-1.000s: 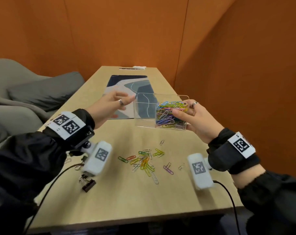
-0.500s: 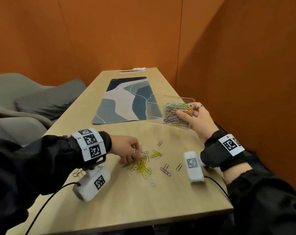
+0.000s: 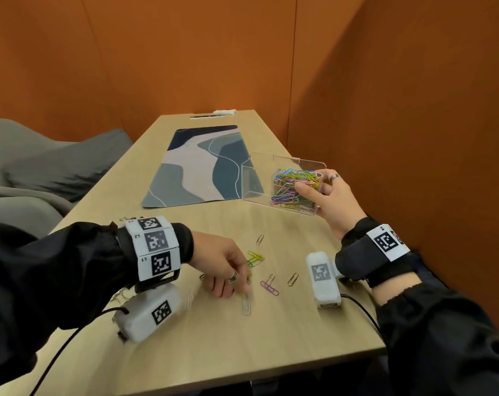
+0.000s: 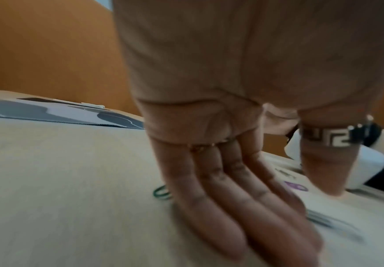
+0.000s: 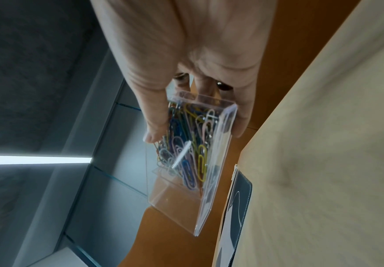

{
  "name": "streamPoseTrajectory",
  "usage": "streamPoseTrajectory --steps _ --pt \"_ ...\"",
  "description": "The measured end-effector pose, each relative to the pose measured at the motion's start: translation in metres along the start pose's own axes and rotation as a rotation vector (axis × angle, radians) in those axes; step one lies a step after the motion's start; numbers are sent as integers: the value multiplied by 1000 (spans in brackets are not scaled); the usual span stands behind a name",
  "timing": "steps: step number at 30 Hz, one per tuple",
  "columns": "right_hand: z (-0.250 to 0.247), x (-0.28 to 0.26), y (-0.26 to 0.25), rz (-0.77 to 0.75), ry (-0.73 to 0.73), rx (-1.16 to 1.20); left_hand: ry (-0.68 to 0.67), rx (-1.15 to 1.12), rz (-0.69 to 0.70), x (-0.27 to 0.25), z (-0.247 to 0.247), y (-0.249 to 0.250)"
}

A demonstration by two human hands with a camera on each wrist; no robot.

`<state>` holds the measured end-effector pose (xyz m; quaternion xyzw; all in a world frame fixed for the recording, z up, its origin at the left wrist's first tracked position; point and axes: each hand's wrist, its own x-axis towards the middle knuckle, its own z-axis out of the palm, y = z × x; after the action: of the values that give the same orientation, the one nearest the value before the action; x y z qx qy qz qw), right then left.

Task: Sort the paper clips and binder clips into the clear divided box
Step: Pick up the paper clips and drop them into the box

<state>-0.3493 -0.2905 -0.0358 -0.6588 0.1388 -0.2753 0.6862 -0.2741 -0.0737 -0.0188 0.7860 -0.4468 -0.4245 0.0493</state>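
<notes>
My right hand (image 3: 316, 190) grips the clear divided box (image 3: 256, 178), held tilted above the table's right side, thumb on its near wall. The compartment by my hand is packed with coloured paper clips (image 3: 294, 187); the other looks empty. The right wrist view shows the box (image 5: 186, 180) pinched between thumb and fingers (image 5: 241, 124). My left hand (image 3: 236, 284) lies over the loose clips, its straight fingers (image 4: 243, 207) pressing flat on the tabletop. Around it lie yellow-green clips (image 3: 255, 258), a purple one (image 3: 269, 287), a white one (image 3: 246, 305) and a green one (image 4: 161, 193). What is under the fingers is hidden.
A blue-grey patterned mat (image 3: 196, 164) covers the middle of the wooden table (image 3: 242, 352). Wire handles of binder clips (image 3: 129, 218) show behind my left wrist. Orange walls close the right and far sides. A grey chair (image 3: 42, 172) stands to the left.
My left hand came down from beside the box onto the loose pile and has dragged across it toward me. The pile is now mostly covered. My right hand keeps holding the box.
</notes>
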Motion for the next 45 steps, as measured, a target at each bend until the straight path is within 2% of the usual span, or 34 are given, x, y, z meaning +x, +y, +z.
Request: streamPoseTrajectory --steps 3,5,9,10,12,15,18,20,23,25,28,31,36,38,42,45 --pt "-1 -1 0 9 1 17 91 -9 39 5 -11 5" --pt "-2 0 0 13 15 26 82 -59 69 5 -13 10" --pt "-3 0 0 0 29 47 -189 -81 110 4 2 17" --pt "-3 0 0 -3 25 49 -218 -54 113 6 5 17" --pt "-2 0 1 -4 13 31 -170 -28 123 12 5 18" --pt "-2 0 1 3 10 11 5 5 141 15 -5 23" --pt "-4 1 1 -3 26 36 177 148 239 9 -7 33" --pt "-6 1 1 -3 41 54 219 372 310 3 2 38" --pt "-6 2 0 -3 44 71 111 697 266 1 23 39" --pt "-5 2 0 0 34 55 35 775 208 6 32 35" --pt "-5 0 1 4 25 39 25 811 154 10 31 28" --pt "-5 0 1 4 24 46 79 710 101 6 18 23" --pt "-5 1 1 17 21 24 257 272 -49 0 -19 2" --pt "-5 1 0 18 17 20 249 231 -101 -1 -22 -6" --pt "-4 0 0 3 12 30 225 142 -77 0 -14 -5" --pt "-3 -1 1 8 3 31 309 117 -38 5 -13 -3"
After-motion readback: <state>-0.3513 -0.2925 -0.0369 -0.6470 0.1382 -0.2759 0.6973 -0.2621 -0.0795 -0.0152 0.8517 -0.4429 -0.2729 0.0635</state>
